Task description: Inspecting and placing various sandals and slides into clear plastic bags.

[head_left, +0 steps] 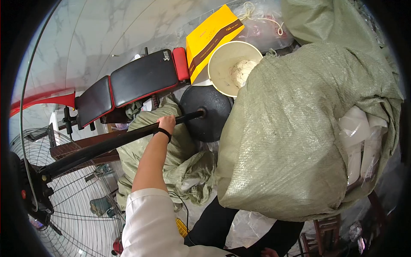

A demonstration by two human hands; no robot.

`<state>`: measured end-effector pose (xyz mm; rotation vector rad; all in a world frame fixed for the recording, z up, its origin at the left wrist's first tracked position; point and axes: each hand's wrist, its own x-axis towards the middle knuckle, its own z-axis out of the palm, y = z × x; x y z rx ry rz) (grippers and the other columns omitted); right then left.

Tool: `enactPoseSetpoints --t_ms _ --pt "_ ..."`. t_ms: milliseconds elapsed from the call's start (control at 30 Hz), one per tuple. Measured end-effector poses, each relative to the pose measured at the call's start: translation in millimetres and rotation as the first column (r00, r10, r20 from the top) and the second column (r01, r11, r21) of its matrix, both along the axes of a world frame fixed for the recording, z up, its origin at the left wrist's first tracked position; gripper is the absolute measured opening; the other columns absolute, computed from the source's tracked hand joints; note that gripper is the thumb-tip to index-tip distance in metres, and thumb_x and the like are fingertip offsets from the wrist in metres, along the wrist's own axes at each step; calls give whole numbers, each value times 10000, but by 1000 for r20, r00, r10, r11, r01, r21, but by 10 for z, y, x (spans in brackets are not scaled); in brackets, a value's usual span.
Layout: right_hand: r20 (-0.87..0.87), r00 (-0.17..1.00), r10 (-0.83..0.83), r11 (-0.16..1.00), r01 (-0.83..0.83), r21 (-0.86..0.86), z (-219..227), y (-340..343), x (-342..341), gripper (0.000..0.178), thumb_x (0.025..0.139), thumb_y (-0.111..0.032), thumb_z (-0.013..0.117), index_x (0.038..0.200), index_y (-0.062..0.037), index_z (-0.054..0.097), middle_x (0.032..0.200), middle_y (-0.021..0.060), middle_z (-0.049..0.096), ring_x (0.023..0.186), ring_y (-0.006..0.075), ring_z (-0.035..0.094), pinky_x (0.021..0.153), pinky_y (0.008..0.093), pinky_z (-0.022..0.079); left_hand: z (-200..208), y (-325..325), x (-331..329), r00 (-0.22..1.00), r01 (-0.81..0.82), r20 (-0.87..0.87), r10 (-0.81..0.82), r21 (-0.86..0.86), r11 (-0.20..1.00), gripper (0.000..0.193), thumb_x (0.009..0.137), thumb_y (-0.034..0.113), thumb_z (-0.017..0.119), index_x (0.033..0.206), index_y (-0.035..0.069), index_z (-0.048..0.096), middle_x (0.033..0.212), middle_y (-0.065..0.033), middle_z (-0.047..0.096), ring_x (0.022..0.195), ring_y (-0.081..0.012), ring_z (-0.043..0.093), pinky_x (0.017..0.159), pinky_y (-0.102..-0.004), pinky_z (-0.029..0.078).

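Note:
My left hand (167, 124), with a black band on its wrist, is wrapped round the black pole (128, 136) of a large pedestal fan. The pole runs from the fan's round black base (205, 128) to the motor (32, 188) and wire cage (79, 214) at the left. Just right of the base stands a bulging green woven sack (287, 141). Only a small part of my right hand (269, 252) shows at the lower edge, by my dark trousers; its fingers are hidden.
A black and red weight bench (143, 75) stands at the back left. Beyond the base are a yellow bag (212, 40) and a cream bucket (233, 64). A second green sack (180, 169) slumps beneath the pole. Wooden furniture legs (327, 233) show at the lower right.

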<state>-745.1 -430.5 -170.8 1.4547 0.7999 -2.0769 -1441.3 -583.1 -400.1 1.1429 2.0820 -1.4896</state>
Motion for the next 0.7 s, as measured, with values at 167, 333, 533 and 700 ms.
enactPoseSetpoints --t_ms 167,333,533,700 --pt "30 999 -23 999 24 -22 -28 -40 65 380 985 -188 532 1338 -51 501 1179 61 613 1054 151 567 873 263 443 59 23 -20 999 -32 13 32 -5 999 189 844 166 600 1007 74 573 881 -82 707 799 -263 712 587 -478 575" --pt "68 996 -54 998 56 -26 -56 -101 195 372 979 -162 540 1333 -52 506 1161 57 624 1032 147 576 858 250 444 4 76 39 997 -65 39 65 -20 998 180 850 171 595 1000 73 574 871 -81 708 800 -261 711 596 -461 581" --pt "58 996 -73 997 71 27 -88 -67 278 370 980 -158 538 1335 -59 510 1170 67 627 1033 150 583 857 260 452 -151 -58 -25 989 -142 35 143 -15 990 129 896 172 538 989 107 601 892 -82 709 859 -245 703 689 -405 568" --pt "47 996 -71 997 69 37 10 -16 415 384 986 -178 533 1354 -78 497 1182 86 622 1067 170 576 872 287 462 -136 -287 -213 990 -133 47 133 -8 991 221 915 209 496 1038 74 619 939 -147 714 836 -298 710 625 -546 568"
